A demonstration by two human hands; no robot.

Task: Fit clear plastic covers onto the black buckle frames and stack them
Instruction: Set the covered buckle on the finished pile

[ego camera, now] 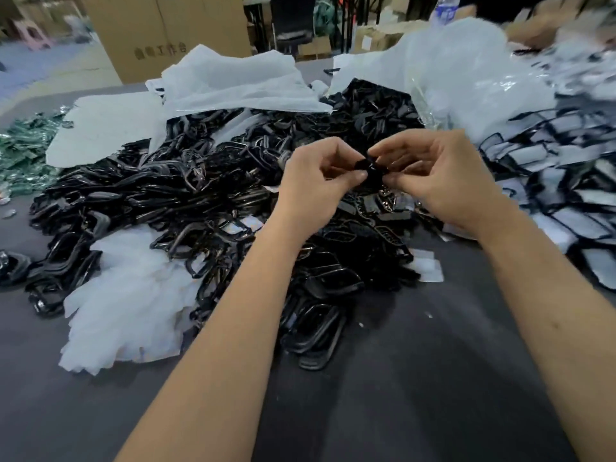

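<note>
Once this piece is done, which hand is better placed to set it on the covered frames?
Probably the right hand. Both hands pinch the small black buckle frame, but the heap of black frames with clear covers lies right beside it, while the left hand would have to cross over.

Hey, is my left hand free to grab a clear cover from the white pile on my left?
Probably not yet: the left hand pinches the black frame along with the right hand. Nothing blocks the white pile.

black buckle frames (166, 195), grey table (416, 378)
</note>
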